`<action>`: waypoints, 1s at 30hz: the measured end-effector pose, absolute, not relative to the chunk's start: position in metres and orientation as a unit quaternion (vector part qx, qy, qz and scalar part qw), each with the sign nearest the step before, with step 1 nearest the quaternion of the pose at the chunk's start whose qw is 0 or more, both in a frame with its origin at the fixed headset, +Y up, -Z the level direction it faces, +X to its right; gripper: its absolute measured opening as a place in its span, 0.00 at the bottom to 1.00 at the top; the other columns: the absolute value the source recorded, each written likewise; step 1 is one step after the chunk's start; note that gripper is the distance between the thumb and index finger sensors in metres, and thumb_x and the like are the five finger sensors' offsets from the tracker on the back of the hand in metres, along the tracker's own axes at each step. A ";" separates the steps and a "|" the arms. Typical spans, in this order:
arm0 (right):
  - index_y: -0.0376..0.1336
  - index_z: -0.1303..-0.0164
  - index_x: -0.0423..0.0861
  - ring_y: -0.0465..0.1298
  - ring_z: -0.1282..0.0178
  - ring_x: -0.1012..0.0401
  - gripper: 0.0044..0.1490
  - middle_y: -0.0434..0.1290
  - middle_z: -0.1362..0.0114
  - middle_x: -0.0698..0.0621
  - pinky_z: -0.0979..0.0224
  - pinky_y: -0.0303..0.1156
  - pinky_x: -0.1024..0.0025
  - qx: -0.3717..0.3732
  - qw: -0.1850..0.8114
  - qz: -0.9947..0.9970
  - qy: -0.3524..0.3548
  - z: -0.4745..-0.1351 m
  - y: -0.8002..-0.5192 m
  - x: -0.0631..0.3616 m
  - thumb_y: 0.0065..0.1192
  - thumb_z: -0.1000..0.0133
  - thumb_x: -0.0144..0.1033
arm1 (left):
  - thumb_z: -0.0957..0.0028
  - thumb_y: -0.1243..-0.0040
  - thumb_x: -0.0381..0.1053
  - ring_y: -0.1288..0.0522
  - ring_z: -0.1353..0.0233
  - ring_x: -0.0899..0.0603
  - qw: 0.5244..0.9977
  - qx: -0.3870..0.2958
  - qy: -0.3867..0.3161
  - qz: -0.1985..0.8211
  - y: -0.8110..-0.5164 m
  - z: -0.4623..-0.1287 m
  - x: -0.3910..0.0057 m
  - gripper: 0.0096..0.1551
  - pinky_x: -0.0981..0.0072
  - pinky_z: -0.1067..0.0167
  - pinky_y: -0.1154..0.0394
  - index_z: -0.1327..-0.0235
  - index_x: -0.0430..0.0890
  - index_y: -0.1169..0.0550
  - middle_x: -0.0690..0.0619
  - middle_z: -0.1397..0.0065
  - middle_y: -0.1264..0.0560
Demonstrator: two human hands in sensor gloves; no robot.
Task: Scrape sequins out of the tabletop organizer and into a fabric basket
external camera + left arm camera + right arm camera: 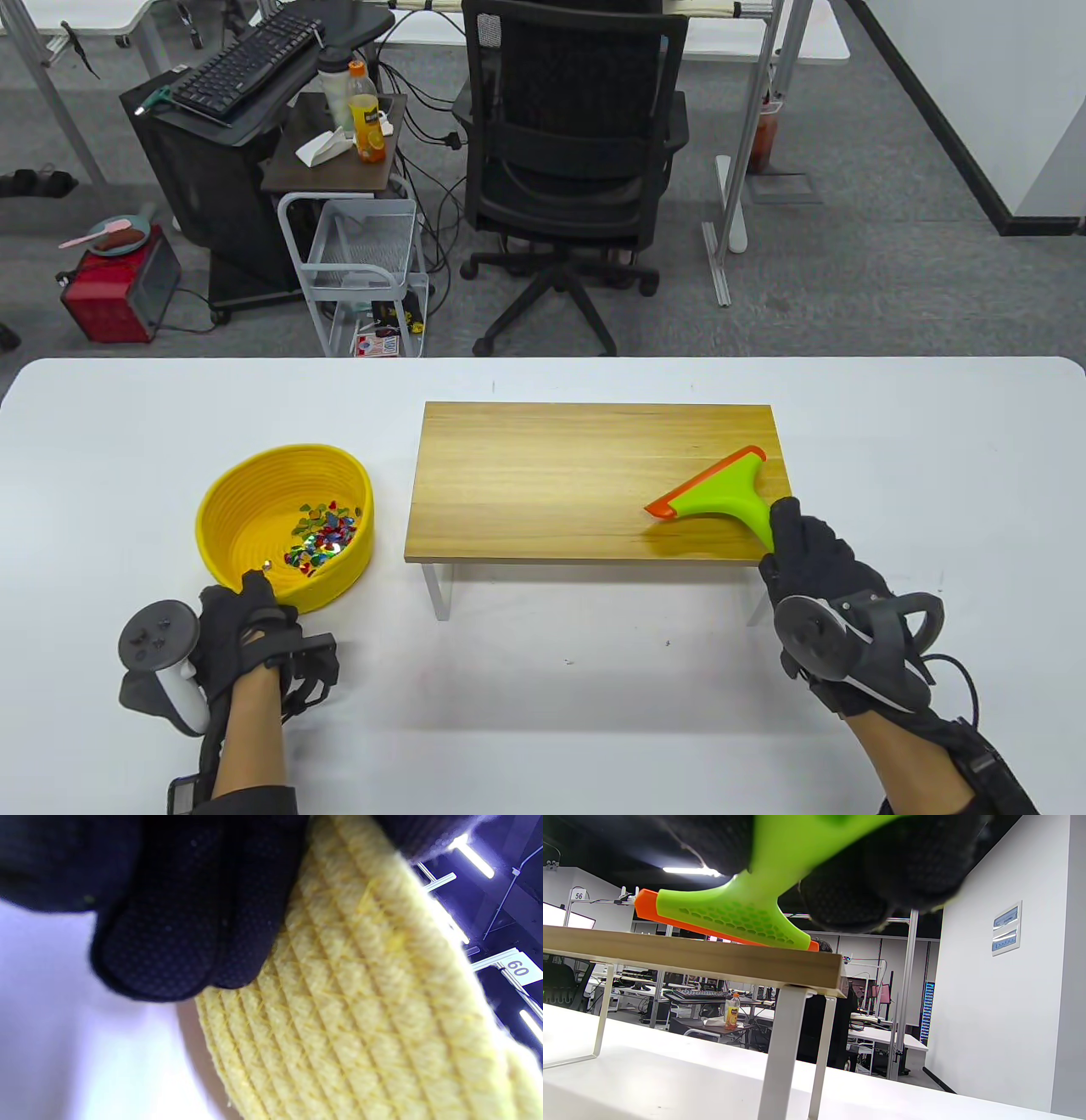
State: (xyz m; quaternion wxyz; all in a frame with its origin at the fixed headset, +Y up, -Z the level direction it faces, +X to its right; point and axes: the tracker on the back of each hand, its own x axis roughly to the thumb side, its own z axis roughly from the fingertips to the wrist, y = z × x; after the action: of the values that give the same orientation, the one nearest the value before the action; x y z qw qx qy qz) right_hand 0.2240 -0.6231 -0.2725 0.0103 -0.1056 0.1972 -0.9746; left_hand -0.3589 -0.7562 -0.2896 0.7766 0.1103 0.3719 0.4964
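— On the white table (543, 679), what do you have?

— From my remote seat: the yellow fabric basket (246, 501) sits left of the wooden tabletop organizer (585, 484), apart from it, and the sequins (325, 535) lie heaped inside the basket. I see none on the organizer's top.

— Hands?

— My left hand (246, 624) grips the basket's near rim; the left wrist view shows gloved fingers (169, 942) pressed against the woven wall. My right hand (810, 556) is wrapped around the handle of the green scraper (721, 492). Its orange blade (700, 486) lies at the right end of the organizer, close to the near edge. From the right wrist view I cannot tell whether the blade touches the wood or hangs just over it.

— Which step, then?

— I judge the scraping is done, or nearly so. What is left is to lay the scraper down and let go of the basket, unless a stray sequin hides somewhere I can't make out.

— Room to move?

— Plenty of bare table in front of the organizer and to its right. I'd mind the organizer's near right corner, which my right hand overhangs, and its thin white legs (780, 1052) below. On the left, the basket wall is soft, so a careless release could tip it.
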 end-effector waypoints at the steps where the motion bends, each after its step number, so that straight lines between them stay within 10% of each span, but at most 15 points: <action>1: 0.51 0.18 0.36 0.81 0.47 0.47 0.39 0.67 0.26 0.35 0.48 0.80 0.60 -0.106 0.010 -0.974 0.198 -0.272 -0.623 0.224 0.56 0.36 0.41 | 0.48 0.40 0.58 0.11 0.67 0.33 0.777 0.107 0.373 0.496 -0.756 -0.290 -0.359 0.42 0.46 0.73 0.16 0.38 0.27 0.38 0.33 0.62 0.13; 8: 0.51 0.18 0.36 0.81 0.47 0.47 0.39 0.67 0.26 0.35 0.48 0.80 0.60 -0.106 0.012 -0.974 0.199 -0.272 -0.624 0.222 0.56 0.36 0.41 | 0.49 0.41 0.63 0.16 0.51 0.28 0.827 0.083 0.367 0.417 -0.736 -0.289 -0.354 0.47 0.36 0.59 0.19 0.34 0.30 0.39 0.30 0.44 0.19; 13: 0.51 0.18 0.36 0.81 0.47 0.47 0.39 0.67 0.26 0.35 0.48 0.80 0.60 -0.106 0.012 -0.974 0.201 -0.272 -0.624 0.221 0.56 0.36 0.41 | 0.48 0.44 0.68 0.38 0.30 0.19 0.885 0.094 0.328 0.316 -0.709 -0.290 -0.340 0.50 0.20 0.40 0.42 0.26 0.39 0.45 0.25 0.26 0.40; 20: 0.51 0.18 0.36 0.81 0.47 0.47 0.40 0.67 0.26 0.35 0.48 0.80 0.60 -0.107 0.011 -0.973 0.204 -0.271 -0.626 0.220 0.55 0.36 0.41 | 0.48 0.43 0.69 0.39 0.25 0.26 0.953 0.142 0.071 0.260 -0.671 -0.294 -0.291 0.50 0.28 0.33 0.43 0.25 0.41 0.44 0.34 0.22 0.39; 30: 0.51 0.18 0.36 0.81 0.46 0.47 0.40 0.67 0.26 0.35 0.47 0.80 0.60 -0.108 0.006 -0.972 0.209 -0.268 -0.630 0.219 0.55 0.36 0.41 | 0.54 0.40 0.74 0.30 0.26 0.36 0.921 0.251 -0.206 0.213 -0.647 -0.261 -0.216 0.48 0.41 0.27 0.34 0.26 0.50 0.37 0.45 0.22 0.31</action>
State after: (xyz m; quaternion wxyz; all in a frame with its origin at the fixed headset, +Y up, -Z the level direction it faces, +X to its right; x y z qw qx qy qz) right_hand 0.2195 -0.6297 -0.2680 0.0057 -0.1084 0.2093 -0.9718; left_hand -0.2163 -0.6471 -0.2608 0.9214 0.2514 -0.2061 0.2130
